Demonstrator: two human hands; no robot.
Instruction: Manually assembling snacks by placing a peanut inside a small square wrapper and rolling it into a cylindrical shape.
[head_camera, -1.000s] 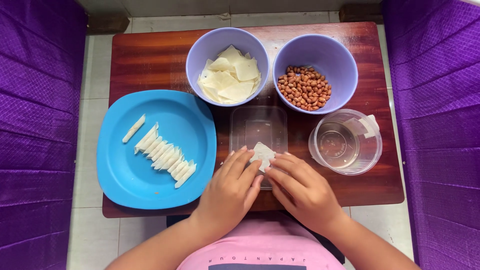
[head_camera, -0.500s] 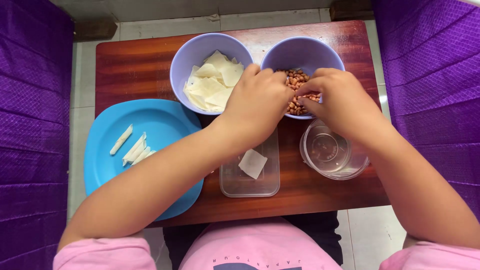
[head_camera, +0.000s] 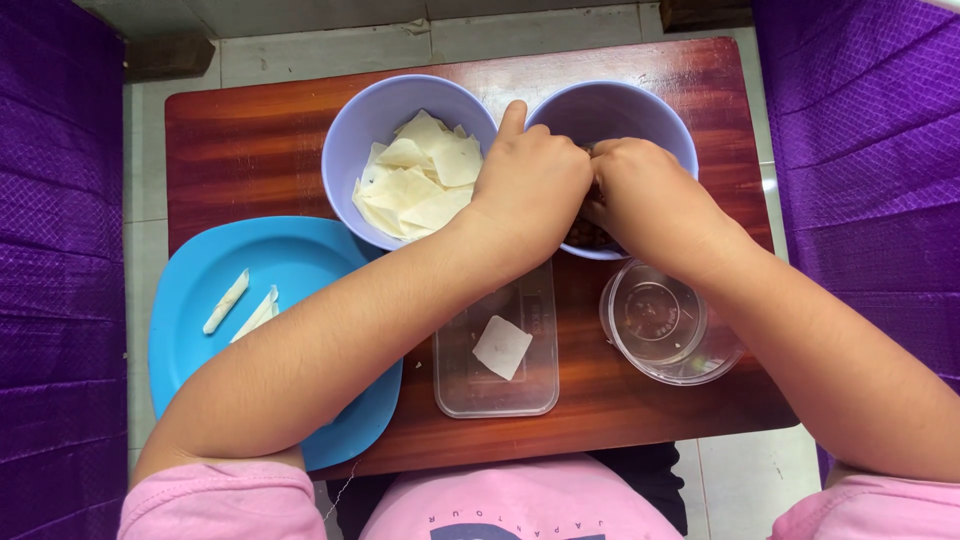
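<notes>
Head view
Left hand (head_camera: 530, 190): curled over the right bowl (head_camera: 655, 110), index finger pointing out; whether it holds anything cannot be told.
Right hand (head_camera: 650, 200): curled beside it, in that bowl (contents mostly hidden).
Left bowl (head_camera: 350, 130): pale wrappers (head_camera: 415, 185).
Tray (head_camera: 497, 390): one wrapper square (head_camera: 502, 347).
Plate (head_camera: 200, 290): rolled pieces (head_camera: 226, 301).
</notes>
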